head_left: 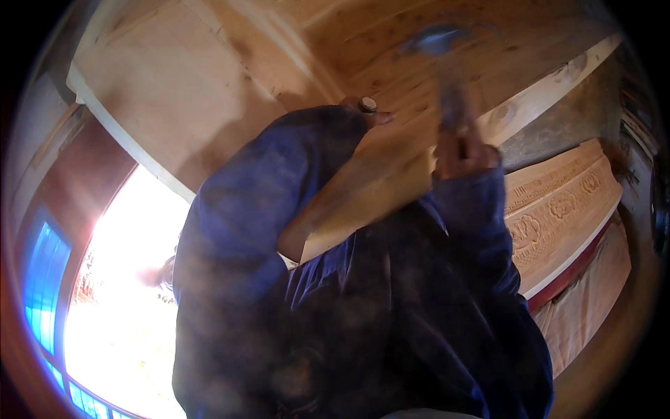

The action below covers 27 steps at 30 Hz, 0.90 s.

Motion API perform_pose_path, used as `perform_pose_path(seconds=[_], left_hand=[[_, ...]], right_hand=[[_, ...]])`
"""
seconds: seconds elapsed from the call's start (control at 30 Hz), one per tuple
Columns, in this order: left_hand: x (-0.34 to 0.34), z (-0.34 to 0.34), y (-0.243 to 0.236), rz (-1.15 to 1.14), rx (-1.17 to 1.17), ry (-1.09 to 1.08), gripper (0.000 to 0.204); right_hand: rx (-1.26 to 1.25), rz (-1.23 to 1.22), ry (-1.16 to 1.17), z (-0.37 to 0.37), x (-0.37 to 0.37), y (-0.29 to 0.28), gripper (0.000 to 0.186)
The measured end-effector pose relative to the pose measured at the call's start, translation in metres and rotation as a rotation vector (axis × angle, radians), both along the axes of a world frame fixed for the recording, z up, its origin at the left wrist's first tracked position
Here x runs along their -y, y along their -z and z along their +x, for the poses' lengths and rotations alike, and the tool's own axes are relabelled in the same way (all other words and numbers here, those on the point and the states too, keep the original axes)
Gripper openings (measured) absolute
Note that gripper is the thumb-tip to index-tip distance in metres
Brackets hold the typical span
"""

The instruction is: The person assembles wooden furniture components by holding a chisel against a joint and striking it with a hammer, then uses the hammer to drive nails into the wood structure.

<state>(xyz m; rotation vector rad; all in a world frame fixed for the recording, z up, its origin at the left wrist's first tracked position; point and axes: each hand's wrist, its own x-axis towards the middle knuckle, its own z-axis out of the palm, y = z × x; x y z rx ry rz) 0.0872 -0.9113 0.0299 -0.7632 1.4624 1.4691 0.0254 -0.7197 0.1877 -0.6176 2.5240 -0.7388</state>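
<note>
My right hand is closed round the handle of a hammer, held up over a broad wooden panel. The hammer's metal head is smeared by motion. My left arm, in a blue sleeve, reaches across to the same wood. Of my left hand, only a small part shows past the cuff, beside a round watch-like disc. It is at the wood's surface, and its fingers are mostly hidden, so I cannot see what they hold. A pale wooden edge runs close to my body.
At the right stands a carved wooden panel with flower patterns, above a dark red strip. A pale curved board spans the upper left. Bright light comes through a doorway at the left, beside a blue-lit window pane.
</note>
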Motion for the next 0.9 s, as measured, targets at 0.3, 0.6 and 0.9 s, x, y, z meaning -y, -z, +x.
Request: perform_pose_path(seconds=[0.3,0.6,0.9], left_hand=[[-0.005,0.016,0.022,0.164,-0.039,-0.27,0.04],[-0.014,0.024,0.034,-0.019,0.038,0.055,0.045],[-0.008,0.013,0.014,-0.451,-0.069,-0.209,0.053]], right_hand=[[0.106,-0.125,0.157,-0.007,0.005,-0.005,0.053],[0.323,-0.2,0.099,0.013,-0.011,0.007,0.058],[0.219,-0.152,0.203,-0.004,-0.014,-0.013,0.057]])
